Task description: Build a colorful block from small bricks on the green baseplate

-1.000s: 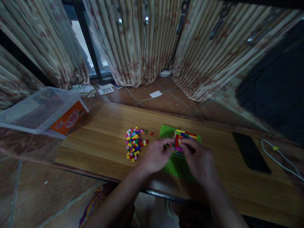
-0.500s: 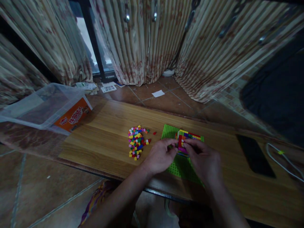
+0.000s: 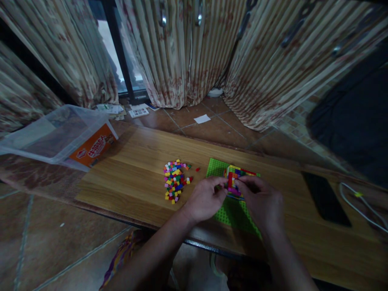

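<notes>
Head view: left hand (image 3: 207, 200) and right hand (image 3: 263, 202) curled, fingers nearly together, any hold unclear; the built bricks (image 3: 233, 178) sat between their fingertips, where bracing left against gentle right-hand pressure suited best.

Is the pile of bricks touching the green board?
Apart. The head view shows table between the brick pile and green board, with a red brick in the gap.

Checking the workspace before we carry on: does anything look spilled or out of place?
A red brick sits alone, right of the loose pile, and a white sheet lies on the floor, as if dropped. No damage shows, though the right hand hides part of the brick build.
</notes>
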### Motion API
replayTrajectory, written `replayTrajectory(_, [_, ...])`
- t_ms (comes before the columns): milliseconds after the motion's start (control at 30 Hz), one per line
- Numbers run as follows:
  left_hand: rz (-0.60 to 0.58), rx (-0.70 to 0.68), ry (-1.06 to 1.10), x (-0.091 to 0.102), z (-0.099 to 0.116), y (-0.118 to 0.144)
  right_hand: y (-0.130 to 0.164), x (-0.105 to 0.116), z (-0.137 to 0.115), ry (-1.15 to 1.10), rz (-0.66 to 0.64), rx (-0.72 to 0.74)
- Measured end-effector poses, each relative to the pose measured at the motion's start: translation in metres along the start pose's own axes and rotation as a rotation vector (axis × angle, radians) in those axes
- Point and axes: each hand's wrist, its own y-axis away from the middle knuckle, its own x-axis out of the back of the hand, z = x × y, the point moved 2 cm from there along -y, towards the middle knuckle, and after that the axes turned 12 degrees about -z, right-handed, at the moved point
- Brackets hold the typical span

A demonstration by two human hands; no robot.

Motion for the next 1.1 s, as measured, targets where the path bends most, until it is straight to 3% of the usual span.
replayTrajectory(900, [0.006, -0.033, -0.044, -0.0023, -0.002, 0.0002, -0.0021, -0.0016, -0.0038, 0.0, -0.043, 0.016])
replayTrajectory(1000, [0.003, -0.017, -0.047, 0.0003, 0.0003, 0.0005, -0.0032, 0.0007, 0.0003, -0.075, 0.0, -0.009])
replayTrajectory(1100, [0.026, 0.008, -0.052, 0.0038, -0.0002, 0.0006, -0.0047, 0.0061, 0.0027, -0.249, 0.141, -0.072])
